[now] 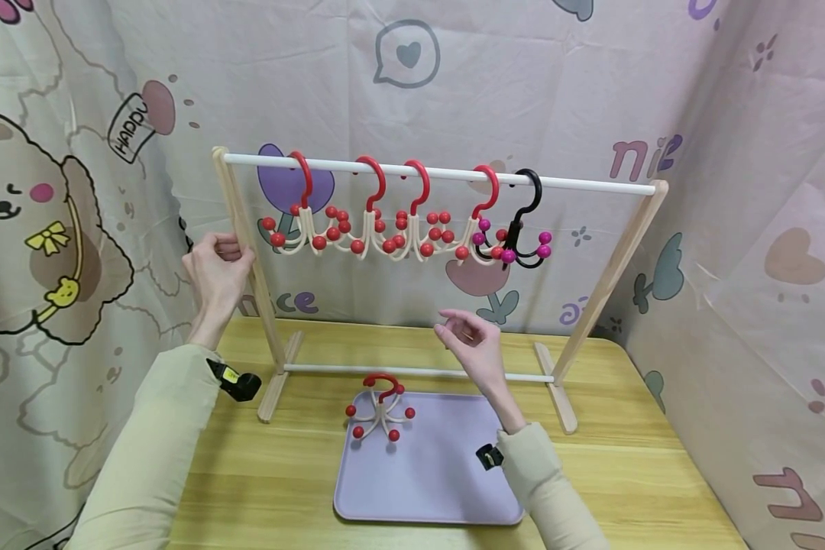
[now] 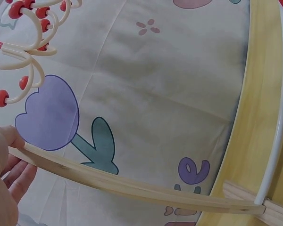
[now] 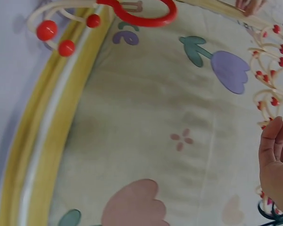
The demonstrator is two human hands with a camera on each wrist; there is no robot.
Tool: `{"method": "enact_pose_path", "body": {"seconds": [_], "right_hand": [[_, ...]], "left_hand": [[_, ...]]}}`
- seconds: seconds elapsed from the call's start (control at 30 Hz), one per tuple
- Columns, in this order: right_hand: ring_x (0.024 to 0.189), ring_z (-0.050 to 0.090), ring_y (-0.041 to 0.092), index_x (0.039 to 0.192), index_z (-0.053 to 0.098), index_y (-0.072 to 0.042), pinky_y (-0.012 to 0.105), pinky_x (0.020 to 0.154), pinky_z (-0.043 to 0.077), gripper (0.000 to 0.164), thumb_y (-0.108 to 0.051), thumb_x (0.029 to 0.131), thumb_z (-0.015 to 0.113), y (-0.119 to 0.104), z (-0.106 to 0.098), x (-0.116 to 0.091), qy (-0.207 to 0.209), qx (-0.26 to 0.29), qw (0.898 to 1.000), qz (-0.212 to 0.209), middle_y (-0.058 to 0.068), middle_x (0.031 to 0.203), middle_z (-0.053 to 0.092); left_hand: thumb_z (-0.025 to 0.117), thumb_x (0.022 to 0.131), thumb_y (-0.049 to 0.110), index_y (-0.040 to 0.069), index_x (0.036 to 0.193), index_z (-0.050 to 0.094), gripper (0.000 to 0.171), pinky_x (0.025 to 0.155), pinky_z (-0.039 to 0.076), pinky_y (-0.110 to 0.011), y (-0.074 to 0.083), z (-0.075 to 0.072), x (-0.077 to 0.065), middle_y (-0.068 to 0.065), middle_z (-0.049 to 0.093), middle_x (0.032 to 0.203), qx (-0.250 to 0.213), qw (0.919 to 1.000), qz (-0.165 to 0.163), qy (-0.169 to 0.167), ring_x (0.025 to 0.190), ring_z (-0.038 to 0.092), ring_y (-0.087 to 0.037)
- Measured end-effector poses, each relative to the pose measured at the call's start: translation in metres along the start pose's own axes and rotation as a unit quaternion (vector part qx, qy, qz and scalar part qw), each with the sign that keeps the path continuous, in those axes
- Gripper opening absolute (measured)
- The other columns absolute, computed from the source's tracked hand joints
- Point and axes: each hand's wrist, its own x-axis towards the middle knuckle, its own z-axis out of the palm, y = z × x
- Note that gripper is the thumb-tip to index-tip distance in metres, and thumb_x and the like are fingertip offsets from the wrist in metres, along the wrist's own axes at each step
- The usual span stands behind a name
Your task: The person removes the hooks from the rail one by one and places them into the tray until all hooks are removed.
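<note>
My left hand (image 1: 220, 267) holds the left wooden post (image 1: 261, 305) of a rack, thumb on one side and fingers on the other in the left wrist view. Loosely curled and holding nothing, my right hand (image 1: 474, 344) hovers in front of the rack, beyond the tray. Several cream multi-arm hooks with red tops (image 1: 373, 183) and red ball tips hang from the upper white rod (image 1: 440, 173). A black hook (image 1: 528, 191) with pink balls hangs at their right. Another red-topped cream hook (image 1: 381, 416) rests on the lilac tray (image 1: 447, 489), at its back left.
The rack stands on a wooden table (image 1: 632, 466), on feet such as the right foot (image 1: 557, 389). A lower white rod (image 1: 419, 371) runs behind the tray. Printed curtains (image 1: 412, 99) enclose the back and both sides.
</note>
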Motion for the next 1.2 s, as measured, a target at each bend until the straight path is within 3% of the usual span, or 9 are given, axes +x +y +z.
{"method": "enact_pose_path", "body": {"seconds": [0.2, 0.4, 0.63, 0.97, 1.2], "right_hand": [[0.065, 0.054, 0.002, 0.11, 0.069, 0.011, 0.013, 0.061, 0.047, 0.024, 0.005, 0.086, 0.071, -0.014, -0.01, 0.007, 0.028, 0.016, 0.999, -0.029, -0.009, 0.077, 0.064], [0.065, 0.056, 0.002, 0.11, 0.065, 0.018, 0.013, 0.061, 0.048, 0.027, 0.007, 0.085, 0.071, -0.024, -0.025, 0.017, 0.062, 0.023, 0.997, -0.043, -0.009, 0.076, 0.066], [0.067, 0.058, 0.003, 0.112, 0.065, 0.018, 0.013, 0.062, 0.049, 0.028, 0.007, 0.086, 0.071, -0.04, -0.043, 0.029, 0.097, 0.021, 0.994, -0.048, -0.01, 0.078, 0.067], [0.067, 0.061, 0.004, 0.112, 0.068, 0.012, 0.015, 0.067, 0.053, 0.027, 0.007, 0.086, 0.071, -0.061, -0.066, 0.049, 0.163, 0.025, 0.985, -0.058, -0.008, 0.078, 0.069], [0.073, 0.064, 0.004, 0.11, 0.07, 0.009, 0.015, 0.072, 0.054, 0.024, 0.0, 0.088, 0.072, -0.071, -0.082, 0.069, 0.214, -0.039, 0.972, -0.085, -0.011, 0.083, 0.071]], "left_hand": [[0.069, 0.088, 0.016, -0.001, 0.108, 0.069, 0.026, 0.106, 0.032, -0.037, 0.002, -0.001, 0.0, -0.012, 0.075, 0.09, 0.003, 0.9998, -0.014, -0.016, 0.086, 0.051, 0.005], [0.068, 0.09, 0.015, -0.004, 0.11, 0.069, 0.028, 0.107, 0.032, -0.039, 0.005, -0.002, 0.0, -0.025, 0.073, 0.101, 0.008, 0.9995, -0.01, -0.029, 0.094, 0.05, -0.005], [0.066, 0.091, 0.013, -0.007, 0.112, 0.067, 0.029, 0.108, 0.031, -0.042, 0.006, -0.003, -0.001, -0.03, 0.07, 0.105, 0.008, 0.9993, -0.008, -0.037, 0.114, 0.056, -0.033], [0.066, 0.092, 0.014, -0.008, 0.112, 0.067, 0.03, 0.109, 0.029, -0.044, 0.006, -0.004, 0.0, -0.031, 0.07, 0.106, 0.012, 0.999, -0.009, -0.042, 0.117, 0.055, -0.035], [0.065, 0.092, 0.012, -0.009, 0.111, 0.066, 0.028, 0.111, 0.025, -0.044, 0.007, -0.004, 0.0, -0.032, 0.07, 0.105, 0.011, 0.999, -0.002, -0.044, 0.114, 0.055, -0.037]]}}
